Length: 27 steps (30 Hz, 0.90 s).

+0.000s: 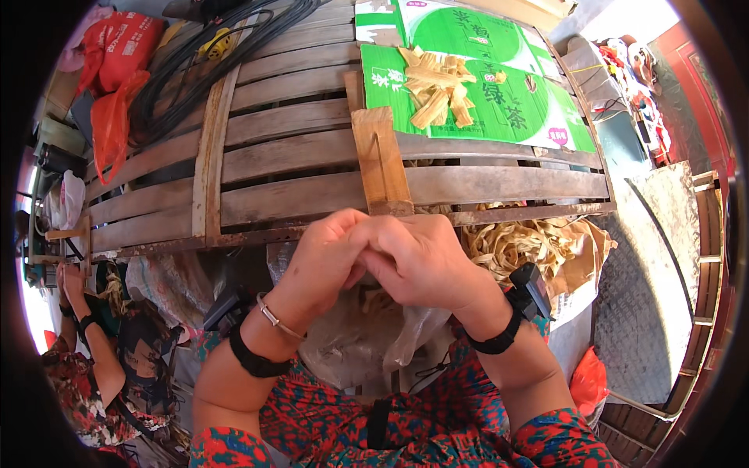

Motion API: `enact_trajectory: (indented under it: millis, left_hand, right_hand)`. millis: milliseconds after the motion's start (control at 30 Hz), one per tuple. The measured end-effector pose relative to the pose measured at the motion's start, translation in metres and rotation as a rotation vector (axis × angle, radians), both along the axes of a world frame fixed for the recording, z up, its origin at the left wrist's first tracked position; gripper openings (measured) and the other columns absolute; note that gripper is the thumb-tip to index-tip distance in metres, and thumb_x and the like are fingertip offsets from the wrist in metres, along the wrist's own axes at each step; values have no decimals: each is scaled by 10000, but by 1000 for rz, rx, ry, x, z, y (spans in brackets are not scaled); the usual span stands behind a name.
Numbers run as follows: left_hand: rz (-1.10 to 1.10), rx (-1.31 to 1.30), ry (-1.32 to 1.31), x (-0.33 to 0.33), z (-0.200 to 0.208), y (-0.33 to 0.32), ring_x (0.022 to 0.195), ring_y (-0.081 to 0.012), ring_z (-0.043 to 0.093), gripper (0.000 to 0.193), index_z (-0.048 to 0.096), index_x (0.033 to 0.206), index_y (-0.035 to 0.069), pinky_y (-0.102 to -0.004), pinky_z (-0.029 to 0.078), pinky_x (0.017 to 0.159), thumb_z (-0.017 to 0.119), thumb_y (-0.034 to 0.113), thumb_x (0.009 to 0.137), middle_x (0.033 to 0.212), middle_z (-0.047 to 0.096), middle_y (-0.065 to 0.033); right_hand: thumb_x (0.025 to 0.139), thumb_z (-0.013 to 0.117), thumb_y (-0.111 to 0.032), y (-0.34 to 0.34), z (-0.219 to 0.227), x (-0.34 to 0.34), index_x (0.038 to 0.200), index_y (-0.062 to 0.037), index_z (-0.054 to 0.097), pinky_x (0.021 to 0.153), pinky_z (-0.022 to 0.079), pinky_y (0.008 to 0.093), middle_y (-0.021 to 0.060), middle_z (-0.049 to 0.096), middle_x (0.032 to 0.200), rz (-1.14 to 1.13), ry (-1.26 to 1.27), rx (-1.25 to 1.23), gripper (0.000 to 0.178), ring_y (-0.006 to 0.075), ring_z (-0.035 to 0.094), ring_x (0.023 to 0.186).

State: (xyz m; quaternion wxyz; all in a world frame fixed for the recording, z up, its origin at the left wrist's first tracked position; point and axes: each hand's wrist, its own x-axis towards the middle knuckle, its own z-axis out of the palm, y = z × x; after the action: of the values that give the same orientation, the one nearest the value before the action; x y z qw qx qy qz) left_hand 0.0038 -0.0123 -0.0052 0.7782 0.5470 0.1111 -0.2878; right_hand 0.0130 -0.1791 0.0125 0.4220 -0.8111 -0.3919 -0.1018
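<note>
My left hand (331, 248) and my right hand (417, 253) meet just off the front edge of the slatted wooden table (300, 195). Both have their fingers curled and pressed together, and whatever they pinch is hidden. Right beyond the knuckles, a wooden board (379, 168) with what looks like a nail standing in it juts toward me over the edge. Farther back, a small heap of pale yellow folded strips (437, 87) rests on a flattened green carton (538, 117). In my lap, below the hands, is a clear plastic bag (347, 339).
Many loose yellowish strips (530, 248) fill an open bag under the table's right front. Black cable (183, 97) coils at the back left beside red plastic bags (117, 58). Another person's hands (70, 285) show at far left. A red bag (588, 381) sits low right.
</note>
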Motion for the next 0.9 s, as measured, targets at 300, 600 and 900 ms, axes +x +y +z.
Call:
enact_trajectory:
  millis: [300,600,900]
  left_hand:
    - [-530,-83,-253,-19,24,-11,590,-125,626,201,640,969,14,-229,492,505,538,188,959,756,665,-75]
    - [-983,-539,-479,-21,40,-3,893,-148,653,239,700,1015,34,-296,516,799,694,241,895,952,715,-55]
    - [-327,820,-1359,-6,35,24,576,-219,552,401,677,1176,193,-331,432,492,733,246,784,671,529,-39]
  right_hand:
    - [727,802,-194,-9,17,1,853,-106,609,416,368,295,-1,531,590,92,-249,103,246,168,509,446]
    - [802,747,-242,-14,12,-8,911,-79,635,435,395,313,13,559,617,106,-36,242,226,197,548,492]
    - [967,533,-268,-8,-5,-13,821,-22,673,473,462,294,52,642,712,80,1512,377,318,141,590,560]
